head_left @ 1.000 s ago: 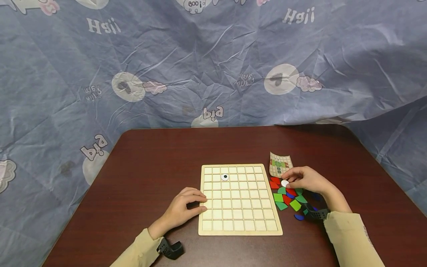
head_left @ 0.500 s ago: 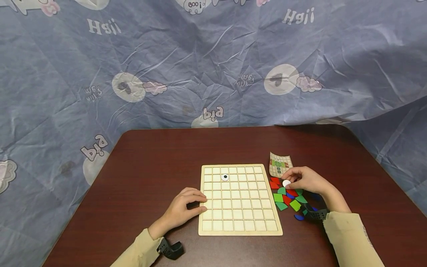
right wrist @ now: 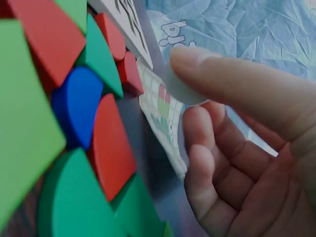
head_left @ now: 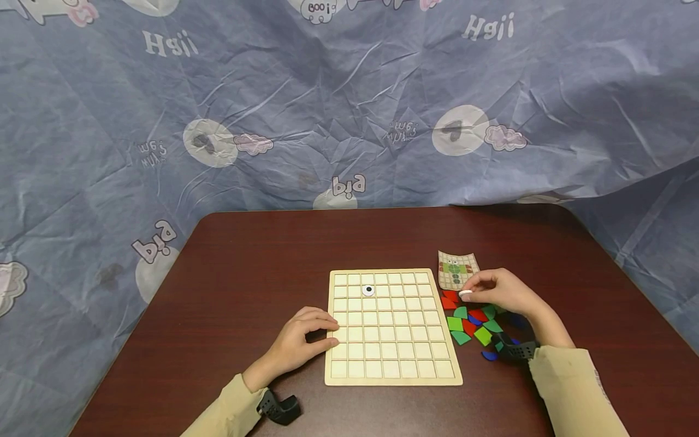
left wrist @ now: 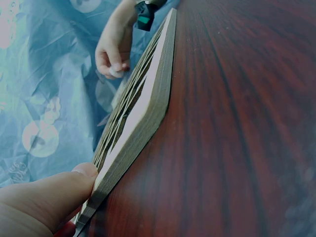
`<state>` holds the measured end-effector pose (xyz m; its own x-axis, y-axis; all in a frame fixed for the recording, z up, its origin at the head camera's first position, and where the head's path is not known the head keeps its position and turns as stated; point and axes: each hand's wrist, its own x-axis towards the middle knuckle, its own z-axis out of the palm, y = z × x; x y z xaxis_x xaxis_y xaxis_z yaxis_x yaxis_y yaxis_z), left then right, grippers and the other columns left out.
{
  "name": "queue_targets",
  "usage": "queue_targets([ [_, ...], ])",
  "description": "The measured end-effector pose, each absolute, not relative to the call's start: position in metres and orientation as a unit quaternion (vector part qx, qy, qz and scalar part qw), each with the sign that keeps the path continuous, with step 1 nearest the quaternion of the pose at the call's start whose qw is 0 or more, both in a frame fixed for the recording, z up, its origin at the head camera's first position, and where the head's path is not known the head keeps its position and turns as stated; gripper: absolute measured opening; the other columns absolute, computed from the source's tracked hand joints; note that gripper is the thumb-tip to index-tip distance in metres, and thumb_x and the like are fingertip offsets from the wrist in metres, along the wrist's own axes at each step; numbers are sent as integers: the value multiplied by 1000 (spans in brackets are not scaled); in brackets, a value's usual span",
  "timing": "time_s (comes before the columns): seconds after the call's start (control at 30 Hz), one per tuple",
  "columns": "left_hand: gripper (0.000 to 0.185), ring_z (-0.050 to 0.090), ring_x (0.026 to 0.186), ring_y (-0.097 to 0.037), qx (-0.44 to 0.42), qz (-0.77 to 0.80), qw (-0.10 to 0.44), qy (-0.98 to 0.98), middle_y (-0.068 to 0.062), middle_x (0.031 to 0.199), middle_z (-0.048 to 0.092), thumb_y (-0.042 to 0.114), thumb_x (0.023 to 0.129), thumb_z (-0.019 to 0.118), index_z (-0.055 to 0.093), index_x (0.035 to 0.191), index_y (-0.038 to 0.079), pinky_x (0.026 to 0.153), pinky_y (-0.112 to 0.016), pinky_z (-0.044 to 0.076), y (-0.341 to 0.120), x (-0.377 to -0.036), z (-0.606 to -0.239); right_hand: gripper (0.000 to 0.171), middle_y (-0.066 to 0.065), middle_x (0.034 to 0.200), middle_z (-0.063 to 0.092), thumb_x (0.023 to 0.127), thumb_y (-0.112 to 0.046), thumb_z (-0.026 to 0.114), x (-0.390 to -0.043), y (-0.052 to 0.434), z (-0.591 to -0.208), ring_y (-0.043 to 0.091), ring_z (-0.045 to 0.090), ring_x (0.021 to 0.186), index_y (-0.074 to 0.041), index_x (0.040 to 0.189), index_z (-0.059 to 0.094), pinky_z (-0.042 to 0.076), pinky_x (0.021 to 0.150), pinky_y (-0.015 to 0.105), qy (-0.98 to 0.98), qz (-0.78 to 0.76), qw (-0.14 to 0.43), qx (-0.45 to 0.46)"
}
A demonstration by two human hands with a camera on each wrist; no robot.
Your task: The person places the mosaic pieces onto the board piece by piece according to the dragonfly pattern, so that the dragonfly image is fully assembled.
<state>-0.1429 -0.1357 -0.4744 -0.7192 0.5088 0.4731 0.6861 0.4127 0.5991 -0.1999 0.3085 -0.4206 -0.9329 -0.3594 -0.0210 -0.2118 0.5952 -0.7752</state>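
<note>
Two hands work at a dark red-brown wooden bench (head_left: 262, 255). The right hand (head_left: 499, 294) pinches a small white round disc (head_left: 465, 294) between thumb and forefinger, lifted just above a loose heap of red, green and blue flat foam pieces (head_left: 472, 325) that lies beneath and toward the wrist. In the right wrist view the disc (right wrist: 180, 86) sits under the thumb tip, with the other fingers (right wrist: 207, 163) curled loosely below it. The left hand (head_left: 297, 343) rests with curled fingers against the near-left edge of a pale wooden grid board (head_left: 390, 328), its thumb (left wrist: 59, 190) pressed to the rim.

Judgement on the step: the disc appears to be carried toward the board, where a matching white disc with a black centre (head_left: 368, 290) already occupies a cell in the second row. A light pinch at the rim, keeping the disc level, would let it drop flat into a cell; the left hand's hold should keep the board from sliding.

Edges and room: a small printed pattern card (head_left: 457, 270) lies just beyond the right fingertips, its corners curling. The board's raised right edge stands just beside the heap, so the disc must pass over it. Open bench extends beyond the board and to the left of the left hand; a blue patterned cloth (head_left: 349, 103) hangs behind.
</note>
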Motion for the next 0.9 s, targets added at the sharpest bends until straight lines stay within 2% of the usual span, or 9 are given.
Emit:
queue_targets([
  [0.13,22,53,105,-12,-360,-407,112,-832,6,106,63,21,81,75,72,101,13,88,-29,47,-136,-143,-473,14,0,71,57,81,-18,75,-199,303,-417,13,47,58,-9,90,71,42,50,26,875,-444,72,-178],
  [0.27,22,53,105,-13,-362,-405,114,-832,7,106,63,20,81,75,72,101,14,88,-30,47,-136,-143,-473,14,3,61,49,82,-17,74,-200,296,-411,22,47,52,-8,92,71,42,46,31,863,-463,66,-190],
  [0.33,21,53,105,-13,-360,-405,110,-833,7,106,63,21,81,75,72,101,14,88,-29,47,-136,-143,-473,15,6,62,54,84,-17,73,-200,293,-409,28,50,54,-7,94,71,44,46,34,860,-467,63,-197],
  [0.57,21,53,105,-13,-362,-403,111,-833,6,106,63,21,81,75,72,101,14,87,-30,47,-136,-143,-473,20,16,74,66,85,-22,72,-201,276,-402,27,60,62,-7,99,72,54,58,36,854,-478,65,-193],
  [0.73,21,52,105,-12,-360,-403,109,-834,7,106,63,21,82,75,72,101,15,88,-30,47,-136,-143,-474,25,15,74,68,85,-23,72,-204,257,-394,30,64,64,-5,102,71,54,59,39,843,-493,76,-203],
  [0.9,21,52,106,-12,-359,-403,108,-835,8,107,63,22,82,75,72,102,15,88,-29,47,-136,-142,-474,25,11,88,70,84,-20,72,-205,238,-389,28,67,77,-6,104,69,56,69,44,831,-507,69,-219],
])
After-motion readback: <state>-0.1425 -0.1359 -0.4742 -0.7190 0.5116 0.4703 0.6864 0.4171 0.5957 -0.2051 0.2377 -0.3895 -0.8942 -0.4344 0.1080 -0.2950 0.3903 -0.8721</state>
